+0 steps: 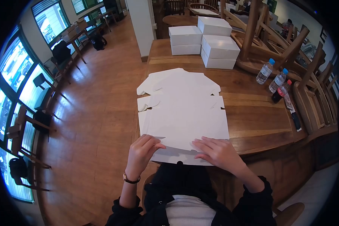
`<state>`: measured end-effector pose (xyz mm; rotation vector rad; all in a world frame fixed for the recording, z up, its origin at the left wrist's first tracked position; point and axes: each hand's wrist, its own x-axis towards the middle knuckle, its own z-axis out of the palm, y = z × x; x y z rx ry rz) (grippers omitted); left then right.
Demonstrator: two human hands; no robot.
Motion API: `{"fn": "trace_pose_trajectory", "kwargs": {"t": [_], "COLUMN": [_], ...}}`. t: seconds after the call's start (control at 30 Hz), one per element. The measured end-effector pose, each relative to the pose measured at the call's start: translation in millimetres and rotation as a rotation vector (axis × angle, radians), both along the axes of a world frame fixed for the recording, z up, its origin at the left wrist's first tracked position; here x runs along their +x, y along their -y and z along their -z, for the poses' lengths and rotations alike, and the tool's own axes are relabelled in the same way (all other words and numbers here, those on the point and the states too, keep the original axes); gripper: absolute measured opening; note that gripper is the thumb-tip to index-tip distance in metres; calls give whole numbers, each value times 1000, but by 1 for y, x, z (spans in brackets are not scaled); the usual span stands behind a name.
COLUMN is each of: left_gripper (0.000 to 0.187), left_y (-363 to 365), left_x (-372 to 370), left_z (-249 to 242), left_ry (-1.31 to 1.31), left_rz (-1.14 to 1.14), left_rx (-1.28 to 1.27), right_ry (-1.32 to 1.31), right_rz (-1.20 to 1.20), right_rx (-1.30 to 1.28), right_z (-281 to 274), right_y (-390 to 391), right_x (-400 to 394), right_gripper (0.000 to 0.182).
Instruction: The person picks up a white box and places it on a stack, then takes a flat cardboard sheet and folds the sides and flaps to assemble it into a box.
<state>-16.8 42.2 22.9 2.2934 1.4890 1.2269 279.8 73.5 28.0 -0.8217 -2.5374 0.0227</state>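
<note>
Flat white die-cut cardboard [182, 109] lies in front of me at the table's near edge, with slots and flaps along both sides. Its lower edge overhangs toward my lap. My left hand [145, 147] is at the cardboard's near left, its thumb stretched toward the middle and apart from the fingers. On the near right, my right hand [214, 149] rests with fingers extended over the sheet and its thumb lower down. A crease runs between the two hands, where the near strip of cardboard is angled. Neither hand is wrapped round anything.
White closed boxes [218, 47] are stacked at the table's [248, 124] far side. To the right stand two water bottles [265, 71] and a dark drink bottle [281, 91], near a black-handled tool [295, 119]. Upturned wooden chairs [252, 37] are beyond them.
</note>
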Motion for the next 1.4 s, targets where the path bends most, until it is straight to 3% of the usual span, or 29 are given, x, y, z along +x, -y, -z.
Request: {"fn": "trace_pose_trajectory", "kwargs": {"t": [0.1,0.23,0.33,0.4,0.5,0.63,0.67,0.77,0.8,0.9,0.93,1.07,1.17,1.27,1.37,1.4], "left_gripper": [14,12,27,40,58,73,83,90,95,86,83,69,67,63,58,57], "left_y": [1,3,7,7,9,18,20,23,19,18,16,10,6,4,2,3], "left_x": [10,13,9,17,19,33,36,62,61,65,66,60,48,35,21,18], "left_z": [-10,-23,-25,-24,-32,-23,-21,-7,3,1,-1,1,8,17,27,26], "left_ry": [-28,-83,-118,25,96,365,306,961,1032,1464,1454,1336,1281,1345,1406,1375], "left_rz": [17,-17,4,-139,-190,-2,60,235,366,461,408,248,193,151,141,156], "left_rx": [137,197,232,406,441,47,-78,-687,-732,-835,-786,-619,-599,-664,-741,-765], "right_ry": [142,77,25,-53,-278,-675,-746,-1384,-1394,-1532,-1555,-1421,-1264,-584,21,59], "right_rz": [34,55,75,101,269,470,486,427,378,292,216,176,292,402,299,270], "right_rx": [179,138,72,26,145,177,99,-96,-183,-326,-480,-859,-483,-220,-78,21], "right_z": [-6,-11,-21,-30,-47,-54,-51,-48,-56,-31,-17,8,27,15,0,5], "right_y": [2,0,-3,-5,-12,-3,6,17,23,29,39,61,44,38,37,34], "right_x": [-5,-1,3,6,14,23,27,-1,-10,-30,-34,-38,-34,-3,13,17], "right_gripper": [35,41,39,34,25,18,27,44,56,67,74,88,87,81,65,58]}}
